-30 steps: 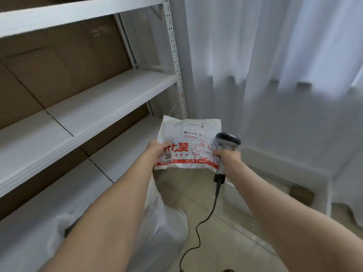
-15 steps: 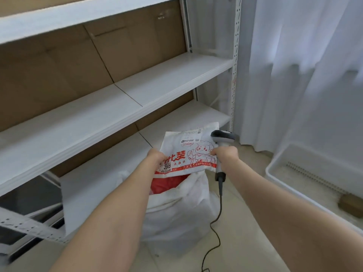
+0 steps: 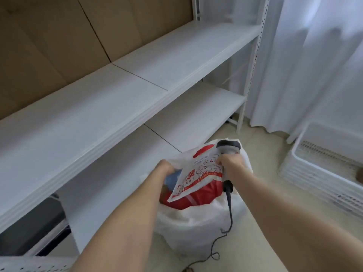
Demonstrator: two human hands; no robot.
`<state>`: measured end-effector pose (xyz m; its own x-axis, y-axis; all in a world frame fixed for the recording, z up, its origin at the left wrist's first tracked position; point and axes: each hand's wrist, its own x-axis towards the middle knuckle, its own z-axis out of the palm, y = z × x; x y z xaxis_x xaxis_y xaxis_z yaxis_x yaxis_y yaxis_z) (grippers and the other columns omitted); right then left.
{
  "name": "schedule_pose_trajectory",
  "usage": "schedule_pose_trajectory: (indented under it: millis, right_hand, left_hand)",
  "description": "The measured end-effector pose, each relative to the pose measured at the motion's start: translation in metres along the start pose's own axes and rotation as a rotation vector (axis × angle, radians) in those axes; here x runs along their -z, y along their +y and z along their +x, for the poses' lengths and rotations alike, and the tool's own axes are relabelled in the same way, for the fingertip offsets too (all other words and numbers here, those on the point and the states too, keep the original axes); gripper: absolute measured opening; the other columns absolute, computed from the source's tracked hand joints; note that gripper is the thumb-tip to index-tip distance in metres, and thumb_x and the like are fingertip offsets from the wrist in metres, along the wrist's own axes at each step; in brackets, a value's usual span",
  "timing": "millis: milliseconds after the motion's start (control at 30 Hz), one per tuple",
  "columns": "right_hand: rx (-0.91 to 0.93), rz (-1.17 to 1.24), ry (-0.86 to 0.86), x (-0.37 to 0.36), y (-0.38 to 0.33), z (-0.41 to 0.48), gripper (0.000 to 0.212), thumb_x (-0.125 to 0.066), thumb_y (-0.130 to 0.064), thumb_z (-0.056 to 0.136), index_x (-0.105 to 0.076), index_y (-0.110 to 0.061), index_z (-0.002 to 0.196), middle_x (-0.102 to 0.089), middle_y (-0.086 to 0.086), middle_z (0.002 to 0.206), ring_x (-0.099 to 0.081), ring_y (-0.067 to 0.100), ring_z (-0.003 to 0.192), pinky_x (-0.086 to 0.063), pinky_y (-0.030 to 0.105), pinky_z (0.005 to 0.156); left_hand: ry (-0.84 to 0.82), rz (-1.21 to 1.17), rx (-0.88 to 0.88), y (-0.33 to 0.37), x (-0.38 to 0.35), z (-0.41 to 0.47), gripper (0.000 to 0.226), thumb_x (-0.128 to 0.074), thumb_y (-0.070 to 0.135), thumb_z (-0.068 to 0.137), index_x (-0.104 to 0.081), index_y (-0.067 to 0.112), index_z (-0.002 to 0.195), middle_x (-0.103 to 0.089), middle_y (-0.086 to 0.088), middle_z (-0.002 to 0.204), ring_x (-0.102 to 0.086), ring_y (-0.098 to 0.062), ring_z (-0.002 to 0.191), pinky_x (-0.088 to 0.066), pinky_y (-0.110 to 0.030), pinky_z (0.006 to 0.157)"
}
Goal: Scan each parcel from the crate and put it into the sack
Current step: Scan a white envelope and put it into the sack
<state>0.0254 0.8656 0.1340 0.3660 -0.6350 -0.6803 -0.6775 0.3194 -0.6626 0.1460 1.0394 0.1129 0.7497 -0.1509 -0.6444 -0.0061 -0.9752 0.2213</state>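
Observation:
A white parcel [image 3: 198, 173] with red print hangs tilted over the mouth of the white sack [image 3: 196, 226] on the floor, its lower corner dipping inside. My right hand [image 3: 232, 163] grips the grey barcode scanner [image 3: 228, 147] and its fingers hold the parcel's right edge. My left hand [image 3: 166, 169] has its fingers curled at the sack's left rim, right beside the parcel's left edge. Red and blue parcels lie inside the sack. The white crate [image 3: 306, 173] stands on the floor to the right.
White metal shelving [image 3: 137, 99] with cardboard behind it runs along the left, its lower shelf just behind the sack. White curtains [image 3: 314, 55] hang at the right. The scanner's black cable [image 3: 229, 213] trails down over the sack to the floor. A brown item [image 3: 359, 176] lies in the crate.
My view has swung left and down from the crate to the sack. Both hands have lowered the parcel from chest height to the sack's mouth, and it now tilts downward.

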Motion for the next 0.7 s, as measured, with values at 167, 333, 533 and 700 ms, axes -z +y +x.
schedule_pose_trajectory:
  millis: [167,333,533,700]
  right_hand:
    - [0.05,-0.228,0.071,-0.084,0.001,0.003,0.029,-0.059,-0.02,0.085,-0.06,-0.01,0.112,-0.064,0.007,0.09,-0.063,0.026,0.077,-0.053,0.034,0.07]
    - [0.037,-0.392,0.033,-0.149,0.022,0.016,0.032,-0.055,-0.026,0.088,-0.06,-0.013,0.117,-0.067,0.008,0.108,-0.066,0.03,0.097,-0.056,0.04,0.083]
    - [-0.026,-0.562,-0.009,-0.187,0.05,0.035,0.03,-0.057,-0.024,0.088,-0.06,-0.017,0.117,-0.065,0.005,0.109,-0.064,0.028,0.099,-0.054,0.035,0.08]
    - [-0.045,-0.654,0.008,-0.21,0.07,0.046,0.039,-0.052,-0.019,0.089,-0.054,-0.017,0.128,-0.063,0.007,0.119,-0.062,0.03,0.108,-0.05,0.034,0.08]
  left_hand:
    - [0.032,0.109,0.125,-0.067,0.003,0.058,0.043,-0.061,0.022,0.089,-0.055,0.012,0.13,-0.051,-0.011,0.131,-0.048,-0.027,0.12,-0.046,-0.031,0.095]
    - [-0.067,0.133,0.161,-0.12,-0.012,0.103,0.06,-0.067,0.037,0.083,-0.047,0.027,0.139,-0.038,-0.011,0.146,-0.032,-0.032,0.135,-0.031,-0.043,0.111]
    - [-0.101,0.041,0.126,-0.138,-0.028,0.131,0.056,-0.063,0.021,0.088,-0.045,0.011,0.14,-0.039,-0.013,0.147,-0.042,-0.028,0.133,-0.037,-0.031,0.108]
    - [0.129,-0.231,0.074,-0.128,-0.022,0.145,0.024,-0.06,0.017,0.088,-0.073,0.018,0.108,-0.066,-0.004,0.12,-0.061,-0.025,0.108,-0.046,-0.028,0.087]
